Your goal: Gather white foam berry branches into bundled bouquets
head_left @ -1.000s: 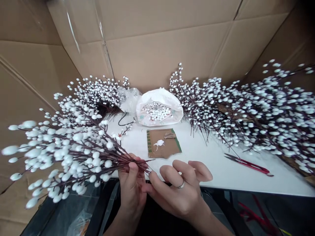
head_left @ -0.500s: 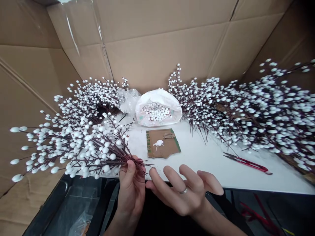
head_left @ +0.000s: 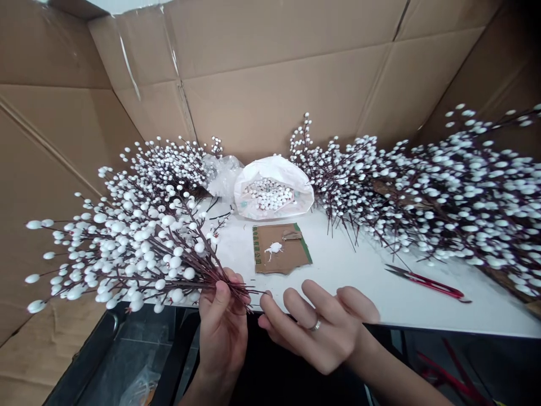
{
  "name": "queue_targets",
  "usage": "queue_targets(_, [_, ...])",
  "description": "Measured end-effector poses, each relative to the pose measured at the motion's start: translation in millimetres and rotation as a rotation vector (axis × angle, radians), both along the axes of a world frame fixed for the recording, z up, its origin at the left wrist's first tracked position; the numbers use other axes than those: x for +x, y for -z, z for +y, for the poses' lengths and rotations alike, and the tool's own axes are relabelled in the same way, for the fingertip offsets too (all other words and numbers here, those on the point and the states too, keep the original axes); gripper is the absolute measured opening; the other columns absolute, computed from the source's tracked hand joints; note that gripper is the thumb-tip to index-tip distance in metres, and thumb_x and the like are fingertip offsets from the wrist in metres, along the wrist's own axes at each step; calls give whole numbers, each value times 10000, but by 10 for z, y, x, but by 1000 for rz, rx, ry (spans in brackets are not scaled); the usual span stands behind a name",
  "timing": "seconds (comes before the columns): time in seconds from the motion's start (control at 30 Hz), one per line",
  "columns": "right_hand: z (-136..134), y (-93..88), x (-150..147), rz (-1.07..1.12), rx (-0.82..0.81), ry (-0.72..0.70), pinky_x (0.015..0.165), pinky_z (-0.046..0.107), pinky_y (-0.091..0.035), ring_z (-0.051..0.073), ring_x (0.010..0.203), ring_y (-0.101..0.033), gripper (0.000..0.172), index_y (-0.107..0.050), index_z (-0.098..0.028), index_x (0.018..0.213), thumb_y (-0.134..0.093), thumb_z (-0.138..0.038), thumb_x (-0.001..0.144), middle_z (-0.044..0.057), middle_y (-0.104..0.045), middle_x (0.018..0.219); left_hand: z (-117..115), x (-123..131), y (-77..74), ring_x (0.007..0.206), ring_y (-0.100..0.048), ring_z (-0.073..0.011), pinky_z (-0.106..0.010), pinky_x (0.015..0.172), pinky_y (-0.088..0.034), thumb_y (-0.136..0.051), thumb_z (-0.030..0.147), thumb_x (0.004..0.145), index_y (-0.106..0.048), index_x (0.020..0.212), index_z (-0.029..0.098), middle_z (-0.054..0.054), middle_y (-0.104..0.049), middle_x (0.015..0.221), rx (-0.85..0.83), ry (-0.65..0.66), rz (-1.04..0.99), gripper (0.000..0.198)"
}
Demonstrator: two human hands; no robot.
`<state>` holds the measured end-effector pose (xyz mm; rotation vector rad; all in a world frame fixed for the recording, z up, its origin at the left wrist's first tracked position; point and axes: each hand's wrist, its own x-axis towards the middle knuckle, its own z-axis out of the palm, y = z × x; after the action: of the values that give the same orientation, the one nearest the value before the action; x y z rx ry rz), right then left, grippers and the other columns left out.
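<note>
My left hand (head_left: 224,321) is wrapped round the dark stems of a bunch of artificial white berry branches (head_left: 139,248), thumb on top. The berry heads fan out to the left, and the cut stem ends stick out to the right of my fingers. Close by on the right, my right hand (head_left: 316,327) has its fingers loosely curved and apart, a ring on one of them. Its index fingertip is at the tip of one stem; I see nothing held between finger and thumb.
A white bag (head_left: 274,169) of loose white berries stands at the back. Before it lies a cardboard piece (head_left: 291,259) with a white blob. Red-handled thread snips (head_left: 431,282) lie right. More berry branches (head_left: 380,180) are heaped along the right. Cardboard walls (head_left: 287,90) enclose the white table (head_left: 346,282).
The bunch in my left hand has turned slightly, its berry heads shifting a little right. My right hand has moved marginally right, its fingers still apart.
</note>
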<state>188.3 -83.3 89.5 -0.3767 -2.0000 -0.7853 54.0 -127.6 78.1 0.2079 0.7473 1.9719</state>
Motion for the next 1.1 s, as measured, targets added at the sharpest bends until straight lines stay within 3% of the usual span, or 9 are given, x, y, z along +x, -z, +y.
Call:
queue_targets(0.17, [46,0,-9,10,-9,-86,530,321,-218,156,606,-506,158,-695,-198,757,-664,-350,730,-44,-570,501,-1,-18,14,565,-540,-58,-104,480,-480,-802,217,581,-670,704,165,31,-588,656,19,74,-10,189])
queue_targets(0.4, [0,-26,46,-55,-6,-86,528,324,-216,155,621,-516,153,-677,-192,748,-648,-341,741,-34,-551,531,-23,-9,86,583,-506,-89,-147,494,-477,-720,208,676,-647,705,178,13,-550,663,125,53,180,84])
queue_targets(0.63, [14,-32,81,-63,-92,-149,556,332,-245,170,603,-485,159,-666,-184,777,-646,-337,737,-27,-504,506,-58,-17,44,533,-463,-83,-147,425,-435,-662,193,718,-627,719,191,19,-521,644,215,70,221,35])
queue_targets(0.87, [8,-13,102,-197,-259,-218,539,325,-270,153,560,-437,232,-654,-130,904,-583,-325,800,-24,-486,494,-25,-38,22,488,-470,-57,-138,425,-431,-669,215,724,-621,665,160,18,-524,641,156,124,173,94])
queue_targets(1.1, [8,30,134,-235,-272,-231,517,320,-266,148,536,-422,244,-652,-116,951,-591,-302,805,-24,-482,493,-2,-29,1,465,-456,-55,-130,394,-424,-709,225,678,-630,660,157,27,-519,604,112,178,111,105])
